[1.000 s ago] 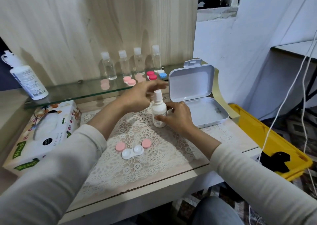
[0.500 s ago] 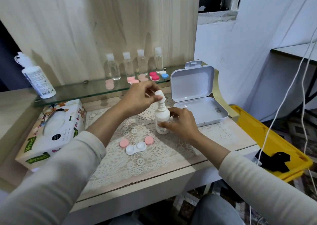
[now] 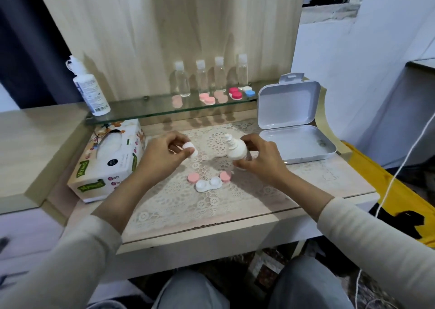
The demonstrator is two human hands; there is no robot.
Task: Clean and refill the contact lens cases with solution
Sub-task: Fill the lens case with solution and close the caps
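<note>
Wooden table [image 3: 329, 179] with lace mat [image 3: 188, 205], tissue box [image 3: 106, 165], open white tin [image 3: 299, 144], lens case [image 3: 208, 184].

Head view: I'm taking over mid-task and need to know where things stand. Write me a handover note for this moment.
Left hand: pinches the white cap.
Right hand: grips the solution bottle, tilted, nozzle bare.
Lens case: open on the lace mat, its two pink lids beside it.
Done: bottle uncapped, case opened.
Left: likely fill both wells, screw lids on, then the other cases on the glass shelf.
</note>
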